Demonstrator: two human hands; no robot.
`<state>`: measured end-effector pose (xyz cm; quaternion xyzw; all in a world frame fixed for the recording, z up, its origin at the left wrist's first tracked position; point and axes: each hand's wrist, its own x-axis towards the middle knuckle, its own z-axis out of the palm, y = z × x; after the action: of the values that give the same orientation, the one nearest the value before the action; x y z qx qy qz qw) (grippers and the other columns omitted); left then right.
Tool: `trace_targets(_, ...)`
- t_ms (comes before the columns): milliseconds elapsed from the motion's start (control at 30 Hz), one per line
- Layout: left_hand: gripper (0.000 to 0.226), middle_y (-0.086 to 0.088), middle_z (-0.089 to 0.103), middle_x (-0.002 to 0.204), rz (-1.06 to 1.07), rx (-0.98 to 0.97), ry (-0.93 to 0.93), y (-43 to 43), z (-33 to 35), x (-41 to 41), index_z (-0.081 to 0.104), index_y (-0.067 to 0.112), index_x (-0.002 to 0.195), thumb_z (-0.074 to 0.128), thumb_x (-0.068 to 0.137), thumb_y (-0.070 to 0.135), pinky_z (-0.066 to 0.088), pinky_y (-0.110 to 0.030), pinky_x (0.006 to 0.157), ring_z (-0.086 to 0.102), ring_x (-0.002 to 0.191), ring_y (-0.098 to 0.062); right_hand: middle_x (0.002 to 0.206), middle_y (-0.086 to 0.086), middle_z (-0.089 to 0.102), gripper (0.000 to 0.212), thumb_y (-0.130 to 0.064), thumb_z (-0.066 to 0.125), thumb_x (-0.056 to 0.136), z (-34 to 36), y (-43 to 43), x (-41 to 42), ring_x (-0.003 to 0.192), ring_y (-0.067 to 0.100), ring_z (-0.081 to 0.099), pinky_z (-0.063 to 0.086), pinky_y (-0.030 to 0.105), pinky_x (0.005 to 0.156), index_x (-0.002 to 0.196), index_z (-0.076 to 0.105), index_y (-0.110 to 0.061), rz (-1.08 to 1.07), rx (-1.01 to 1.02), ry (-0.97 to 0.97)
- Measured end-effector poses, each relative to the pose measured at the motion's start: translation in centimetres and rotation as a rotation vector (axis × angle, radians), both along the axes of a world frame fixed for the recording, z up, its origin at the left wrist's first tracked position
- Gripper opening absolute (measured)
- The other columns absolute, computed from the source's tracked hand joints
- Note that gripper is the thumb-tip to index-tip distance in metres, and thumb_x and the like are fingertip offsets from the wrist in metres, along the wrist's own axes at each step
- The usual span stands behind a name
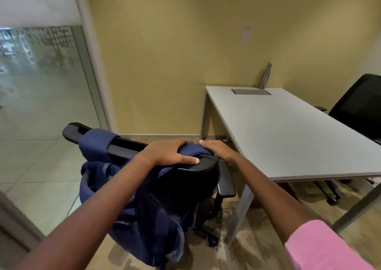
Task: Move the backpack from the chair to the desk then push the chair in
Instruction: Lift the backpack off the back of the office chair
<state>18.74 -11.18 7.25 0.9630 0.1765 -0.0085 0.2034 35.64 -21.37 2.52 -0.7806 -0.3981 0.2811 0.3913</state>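
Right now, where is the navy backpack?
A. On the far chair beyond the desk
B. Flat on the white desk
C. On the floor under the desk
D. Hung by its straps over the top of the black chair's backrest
D: the navy backpack hangs down the black chair's backrest, its straps looped over the top edge under the left hand and right hand; the white desk holds only a steel bottle.
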Motion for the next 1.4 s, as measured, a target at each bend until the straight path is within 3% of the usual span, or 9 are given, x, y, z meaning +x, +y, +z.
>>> trace_targets(167, 0.066, 0.004, 0.050, 0.138, -0.002, -0.085, -0.004, 0.1, 0.3, -0.2, 0.037, 0.027, 0.135, 0.060, 0.079, 0.052, 0.037, -0.031, 0.102, 0.050, 0.120, -0.017, 0.115, 0.019, 0.064, 0.044, -0.036, 0.041, 0.094, 0.3, -1.2, -0.1, 0.108, 0.030, 0.058, 0.040, 0.040, 0.099, 0.107, 0.063, -0.001, -0.017, 0.036, -0.015)
trace_targets(367, 0.068, 0.009, 0.054, 0.134, -0.095, -0.089, -0.132, -0.7, 0.5, -0.7, 0.041, 0.032, 0.132, 0.054, 0.066, 0.045, 0.037, -0.023, 0.090, 0.052, 0.116, -0.011, 0.097, 0.010, 0.066, 0.044, -0.038, 0.041, 0.093, 1.2, -3.6, -0.6, 0.088, 0.019, 0.058, 0.044, 0.028, 0.074, 0.103, 0.066, -0.004, -0.089, 0.097, 0.062)
trace_targets(533, 0.076, 0.009, 0.054, 0.133, -0.126, -0.042, -0.178, -1.3, 0.6, -1.4, 0.043, 0.034, 0.130, 0.043, 0.057, 0.056, 0.042, -0.028, 0.095, 0.053, 0.116, -0.010, 0.094, 0.020, 0.062, 0.053, -0.043, 0.034, 0.094, 0.8, -5.3, -2.0, 0.092, 0.033, 0.059, 0.046, 0.046, 0.087, 0.095, 0.060, 0.003, -0.123, 0.097, -0.096)
trace_targets(700, 0.079, 0.006, 0.053, 0.134, -0.141, 0.123, -0.199, -2.1, 0.5, -2.3, 0.039, 0.032, 0.133, 0.034, 0.059, 0.059, 0.040, -0.028, 0.091, 0.052, 0.117, -0.015, 0.089, 0.011, 0.061, 0.062, -0.059, 0.031, 0.087, 0.0, -6.6, -3.6, 0.086, 0.024, 0.058, 0.045, 0.035, 0.075, 0.096, 0.057, -0.003, -0.150, 0.144, -0.165)
trace_targets(833, 0.085, 0.000, 0.053, 0.134, -0.068, 0.238, -0.238, -2.8, 0.1, -3.3, 0.037, 0.028, 0.134, 0.027, 0.056, 0.059, 0.045, -0.035, 0.089, 0.053, 0.116, -0.023, 0.099, -0.008, 0.057, 0.062, -0.074, 0.045, 0.062, -0.2, -7.7, -4.8, 0.089, 0.005, 0.055, 0.042, 0.019, 0.070, 0.100, 0.051, -0.025, -0.121, 0.195, -0.070)
trace_targets(933, 0.075, 0.001, 0.054, 0.132, -0.047, 0.313, -0.266, -3.0, -0.5, -4.3, 0.037, 0.026, 0.134, 0.036, 0.064, 0.051, 0.045, -0.033, 0.081, 0.055, 0.111, -0.024, 0.111, -0.009, 0.053, 0.068, -0.073, 0.054, 0.056, -0.7, -8.4, -6.0, 0.097, 0.007, 0.054, 0.041, 0.015, 0.073, 0.109, 0.044, -0.031, -0.125, 0.218, -0.102)
trace_targets(1033, 0.066, 0.001, 0.059, 0.126, -0.049, 0.355, -0.312, -3.1, -0.6, -5.2, 0.042, 0.024, 0.129, 0.044, 0.066, 0.042, 0.041, -0.031, 0.074, 0.057, 0.107, -0.025, 0.122, -0.012, 0.042, 0.079, -0.074, 0.059, 0.055, -0.7, -8.8, -7.6, 0.110, 0.008, 0.045, 0.036, 0.015, 0.085, 0.120, 0.038, -0.034, -0.087, 0.217, -0.270)
trace_targets(1200, 0.063, -0.008, 0.061, 0.120, -0.138, 0.369, -0.343, -3.1, -0.4, -6.6, 0.049, 0.013, 0.125, 0.050, 0.067, 0.038, 0.043, -0.036, 0.087, 0.056, 0.107, -0.028, 0.125, 0.000, 0.040, 0.069, -0.050, 0.065, 0.070, 0.2, -7.9, -11.8, 0.113, 0.010, 0.036, 0.037, 0.021, 0.090, 0.128, 0.040, -0.023, -0.043, 0.294, -0.744)
trace_targets(1400, 0.059, -0.012, 0.063, 0.110, -0.209, 0.332, -0.401, -2.1, -0.4, -9.0, 0.051, 0.007, 0.122, 0.058, 0.069, 0.033, 0.046, -0.039, 0.087, 0.057, 0.098, -0.030, 0.123, 0.007, 0.052, 0.063, -0.016, 0.065, 0.068, 1.3, -4.8, -16.2, 0.113, 0.021, 0.046, 0.043, 0.032, 0.096, 0.127, 0.043, -0.012, -0.049, 0.288, -0.732)
